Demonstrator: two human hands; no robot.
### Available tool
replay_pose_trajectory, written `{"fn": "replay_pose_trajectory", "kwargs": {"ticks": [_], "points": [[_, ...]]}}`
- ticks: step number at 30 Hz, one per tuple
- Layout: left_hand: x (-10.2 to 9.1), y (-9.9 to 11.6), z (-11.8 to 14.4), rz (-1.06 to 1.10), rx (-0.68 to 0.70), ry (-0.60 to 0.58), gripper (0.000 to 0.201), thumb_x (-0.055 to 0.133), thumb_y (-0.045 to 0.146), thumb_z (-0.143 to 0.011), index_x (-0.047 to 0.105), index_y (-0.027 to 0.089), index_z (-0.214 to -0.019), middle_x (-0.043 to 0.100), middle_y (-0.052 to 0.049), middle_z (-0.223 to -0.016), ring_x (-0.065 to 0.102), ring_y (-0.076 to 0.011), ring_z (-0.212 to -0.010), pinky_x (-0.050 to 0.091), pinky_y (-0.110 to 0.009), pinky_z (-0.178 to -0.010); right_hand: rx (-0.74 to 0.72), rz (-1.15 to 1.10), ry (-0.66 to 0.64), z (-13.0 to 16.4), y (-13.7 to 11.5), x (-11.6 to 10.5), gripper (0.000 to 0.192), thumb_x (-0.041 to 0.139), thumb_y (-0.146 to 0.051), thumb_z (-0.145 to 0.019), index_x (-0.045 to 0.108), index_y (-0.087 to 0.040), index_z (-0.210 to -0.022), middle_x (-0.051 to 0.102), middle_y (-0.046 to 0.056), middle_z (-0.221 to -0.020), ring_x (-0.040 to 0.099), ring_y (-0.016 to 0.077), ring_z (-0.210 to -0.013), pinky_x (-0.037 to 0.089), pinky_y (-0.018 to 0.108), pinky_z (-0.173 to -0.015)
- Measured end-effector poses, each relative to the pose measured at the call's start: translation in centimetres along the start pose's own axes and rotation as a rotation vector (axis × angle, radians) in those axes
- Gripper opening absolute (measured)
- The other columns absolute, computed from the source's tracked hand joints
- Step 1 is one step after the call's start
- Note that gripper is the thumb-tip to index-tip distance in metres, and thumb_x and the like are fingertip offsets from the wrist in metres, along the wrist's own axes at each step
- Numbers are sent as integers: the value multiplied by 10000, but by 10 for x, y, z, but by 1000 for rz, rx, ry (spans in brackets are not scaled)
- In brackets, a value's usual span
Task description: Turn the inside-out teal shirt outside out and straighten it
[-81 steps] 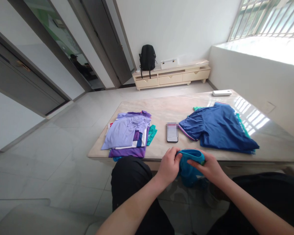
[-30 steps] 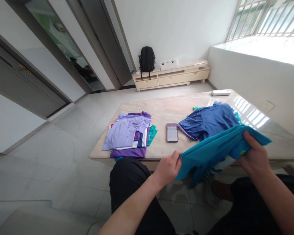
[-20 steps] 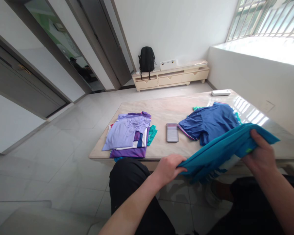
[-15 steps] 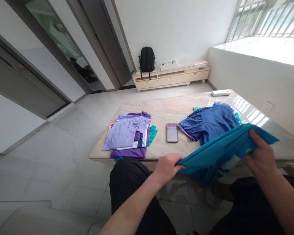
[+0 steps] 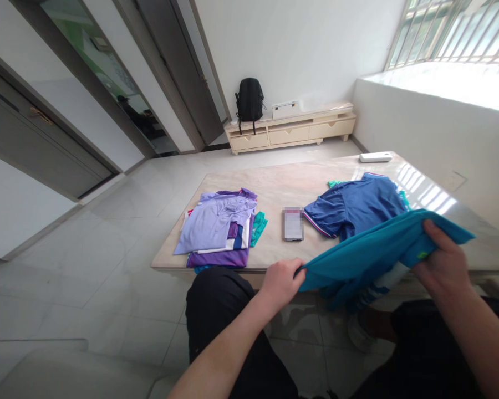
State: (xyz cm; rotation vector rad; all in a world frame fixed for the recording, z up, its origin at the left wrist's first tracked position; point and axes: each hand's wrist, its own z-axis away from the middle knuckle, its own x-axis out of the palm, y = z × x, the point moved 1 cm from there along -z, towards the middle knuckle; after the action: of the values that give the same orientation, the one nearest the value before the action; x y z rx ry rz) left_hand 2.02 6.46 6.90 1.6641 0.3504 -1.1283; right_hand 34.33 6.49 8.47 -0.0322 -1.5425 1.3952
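Observation:
I hold a teal shirt [image 5: 370, 256] stretched out between both hands, just above the near edge of the marble table [image 5: 274, 191]. My left hand [image 5: 280, 281] pinches its left end near the table's front edge. My right hand [image 5: 441, 260] grips its right end, raised a little higher. Part of the shirt hangs down below the table edge. Behind it, a dark blue shirt [image 5: 355, 205] lies spread on the table.
A stack of folded purple and lilac shirts [image 5: 218, 227] lies at the table's left. A phone [image 5: 293, 224] rests between the stack and the blue shirt. A white device [image 5: 375, 157] sits at the far right. A cabinet [image 5: 291, 132] with a black backpack [image 5: 249, 100] stands by the wall.
The bunched teal shirt has been pulled open: my right hand moved out to the right and up, my left stayed near the table edge. Over the last half second little has moved.

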Motion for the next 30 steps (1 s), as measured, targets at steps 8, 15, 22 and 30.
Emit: {"fn": "replay_pose_trajectory", "kwargs": {"ticks": [8,15,22,30], "points": [[3,4,2,-14,49,209,244,354,289,-1070,580,219,-1129,698,-71,-990,675,-226,-964,505,-315,-847,12,-22,-9,0,-3,0,141,680,-173,-837,755,-103,-934,759,62,-905,736,180,-791,663,284,-799],[2,-2,5,63,229,101,324,569,426,-1012,574,247,-1282,719,-65,-1165,687,-230,-1092,516,-318,-959,-5,-39,0,-6,-9,-2,143,617,-178,-904,748,-122,-885,754,44,-867,733,163,-764,660,270,-802],[-1,-7,-2,78,1,47,51,711,284,-921,722,248,-956,769,6,-961,709,-188,-916,494,-257,-797,-38,-38,-4,-6,-9,-3,120,619,-120,-879,739,-121,-887,749,37,-838,734,153,-745,664,249,-732],[-3,-5,-1,-80,-67,-54,207,568,354,-988,755,276,-1029,791,-23,-943,721,-227,-873,471,-280,-725,-51,-30,-15,-7,-6,-6,110,696,-120,-795,735,-109,-898,741,49,-865,727,165,-753,661,264,-767]]}}
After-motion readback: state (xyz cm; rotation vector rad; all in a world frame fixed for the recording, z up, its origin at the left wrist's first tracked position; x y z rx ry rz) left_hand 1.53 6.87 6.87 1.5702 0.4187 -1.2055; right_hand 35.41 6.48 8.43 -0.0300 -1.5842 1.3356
